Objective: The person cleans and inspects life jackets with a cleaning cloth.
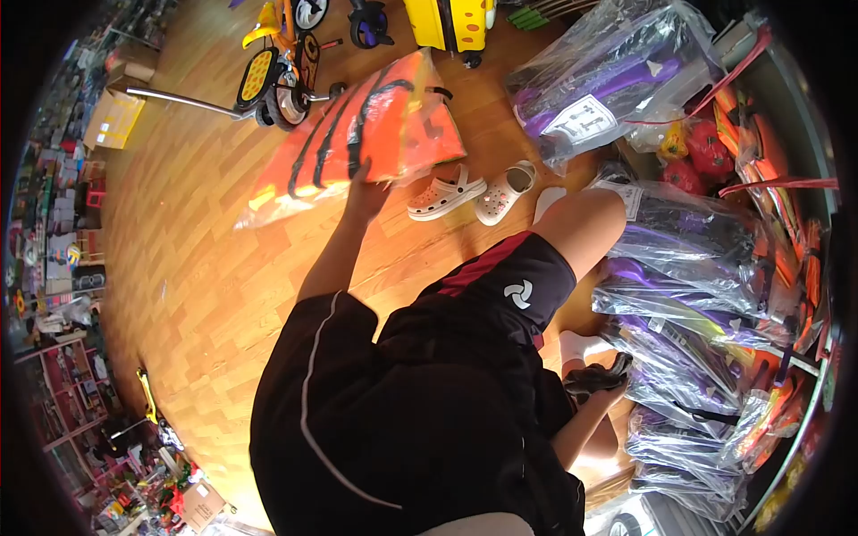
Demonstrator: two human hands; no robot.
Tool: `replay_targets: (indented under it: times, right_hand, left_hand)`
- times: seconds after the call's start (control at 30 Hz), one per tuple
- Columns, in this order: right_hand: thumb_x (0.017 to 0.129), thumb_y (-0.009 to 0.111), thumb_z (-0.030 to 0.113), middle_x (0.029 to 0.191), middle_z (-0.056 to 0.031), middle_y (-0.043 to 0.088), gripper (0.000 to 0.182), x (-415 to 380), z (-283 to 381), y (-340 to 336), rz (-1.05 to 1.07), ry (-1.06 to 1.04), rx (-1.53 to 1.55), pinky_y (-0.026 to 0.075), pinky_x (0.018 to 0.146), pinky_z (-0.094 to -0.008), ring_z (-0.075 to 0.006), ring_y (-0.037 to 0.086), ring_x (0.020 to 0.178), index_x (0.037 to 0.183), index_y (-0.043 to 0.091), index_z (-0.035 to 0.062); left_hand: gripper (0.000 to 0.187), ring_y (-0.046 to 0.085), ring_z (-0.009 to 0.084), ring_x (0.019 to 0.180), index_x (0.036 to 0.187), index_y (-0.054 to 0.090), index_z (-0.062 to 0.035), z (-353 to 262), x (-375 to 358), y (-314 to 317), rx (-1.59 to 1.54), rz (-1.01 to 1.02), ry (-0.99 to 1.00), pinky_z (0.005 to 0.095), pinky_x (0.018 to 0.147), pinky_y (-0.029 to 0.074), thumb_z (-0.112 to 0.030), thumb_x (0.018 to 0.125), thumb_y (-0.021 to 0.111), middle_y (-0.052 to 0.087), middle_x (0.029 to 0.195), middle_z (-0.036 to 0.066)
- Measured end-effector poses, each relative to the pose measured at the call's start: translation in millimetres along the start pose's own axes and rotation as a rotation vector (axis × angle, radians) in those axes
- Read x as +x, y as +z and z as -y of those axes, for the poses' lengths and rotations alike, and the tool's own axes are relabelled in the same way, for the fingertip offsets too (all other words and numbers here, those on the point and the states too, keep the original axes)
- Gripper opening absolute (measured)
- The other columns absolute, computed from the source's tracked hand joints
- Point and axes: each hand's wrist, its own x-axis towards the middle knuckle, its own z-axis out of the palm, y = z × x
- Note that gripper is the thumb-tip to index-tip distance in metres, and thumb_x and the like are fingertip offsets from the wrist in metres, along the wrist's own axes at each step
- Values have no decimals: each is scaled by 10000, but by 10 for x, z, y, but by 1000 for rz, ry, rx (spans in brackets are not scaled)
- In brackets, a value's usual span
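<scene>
My left hand (365,186) is stretched forward, its fingers closed on the near edge of an orange life vest (335,147). The vest has black straps and sits in clear plastic wrap. Beyond it the floor shows, and a pair of pale clogs (447,195) with charms lies just to its right. Down at my right side, my right hand (610,393) is closed around a dark, crumpled bundle (597,377); its exact kind cannot be made out. Part of that hand is hidden behind the bundle.
Plastic-wrapped purple items (679,339) are stacked along the right, with orange packs (769,179) behind them. A children's scooter (277,85) and a yellow suitcase (451,27) stand at the top. Packed shelves (67,384) and a cardboard box (116,121) line the left.
</scene>
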Motion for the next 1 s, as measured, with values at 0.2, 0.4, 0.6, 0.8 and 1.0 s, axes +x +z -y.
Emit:
replay_targets:
  times: [0.2, 0.4, 0.6, 0.8, 1.0]
  right_hand:
    - [855, 337, 282, 1187, -133, 454, 445, -153, -66, 132, 6, -142, 48, 347, 944, -369, -266, 440, 1095, 1179, 429, -9]
    - [803, 429, 323, 1042, -134, 520, 439, -320, -83, 124, -18, -113, 27, 482, 733, -400, -292, 548, 869, 1116, 477, 19]
    - [794, 386, 376, 1033, -130, 524, 489, -314, -83, 233, -68, -76, 43, 489, 628, -492, -358, 558, 778, 1127, 462, 27]
    - [815, 376, 348, 1038, -126, 526, 438, -201, -99, 319, 100, -11, 338, 491, 617, -477, -346, 570, 705, 1160, 444, 87]
    - [763, 569, 343, 724, -151, 565, 370, -750, -124, 612, 162, 34, 251, 484, 429, -386, -293, 552, 470, 1003, 490, 72]
  left_hand:
    - [975, 386, 318, 1144, 1328, 170, -102, 423, 227, 25, 1099, 7, -756, 483, 924, 280, -799, 648, 121, 419, 1221, 193]
    - [728, 556, 295, 896, 1093, 483, -30, 1203, 97, -133, 1546, 301, -380, 400, 744, 430, -646, 788, 243, 578, 953, 184]
    - [682, 553, 337, 865, 959, 567, 4, 1467, -169, -349, 1931, 535, -453, 417, 722, 421, -604, 799, 301, 578, 925, 210]
    - [363, 574, 358, 783, 797, 618, -7, 1585, -205, -199, 2187, 789, -346, 422, 698, 444, -347, 745, 503, 591, 805, 213]
    - [233, 565, 154, 640, 984, 543, -88, 1160, 797, 514, 1237, 707, -453, 268, 507, 442, -214, 796, 487, 590, 747, 47]
